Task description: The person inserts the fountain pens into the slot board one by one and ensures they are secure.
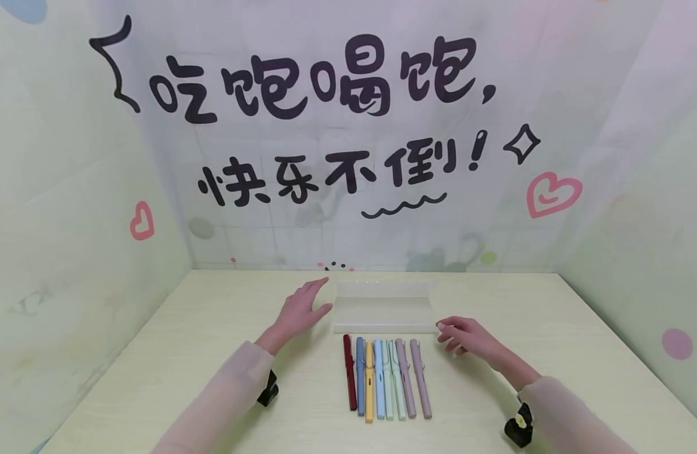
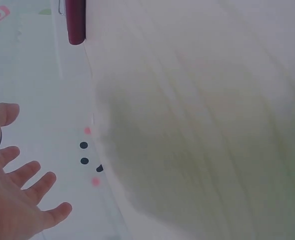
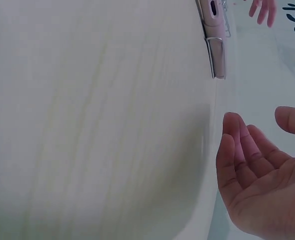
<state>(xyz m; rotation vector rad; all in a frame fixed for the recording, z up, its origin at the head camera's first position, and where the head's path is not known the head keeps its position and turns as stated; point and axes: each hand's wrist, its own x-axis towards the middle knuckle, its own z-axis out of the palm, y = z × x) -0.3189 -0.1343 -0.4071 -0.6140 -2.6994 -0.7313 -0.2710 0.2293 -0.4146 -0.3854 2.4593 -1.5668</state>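
A clear, shallow plastic case [image 1: 385, 328] sits toward the back of the table. My left hand [image 1: 301, 310] is just left of it, fingers stretched out and thumb apart, holding nothing. By the case's front right corner, my right hand [image 1: 467, 335] has loosely bent fingers and an empty palm; whether a fingertip touches the case I cannot tell. In front of the case lies a row of pens: dark red [image 1: 350, 372], blue [image 1: 361, 378], yellow [image 1: 369, 384], light blue [image 1: 380, 378], two pale green and two mauve [image 1: 421, 378]. The left wrist view catches the dark red pen's end [image 2: 76, 22].
The pale wooden tabletop [image 1: 212, 353] meets a printed cloth backdrop [image 1: 348, 246] behind the case, with cloth walls on both sides. Each wrist wears a dark strapped device, like the one on the right [image 1: 518, 427].
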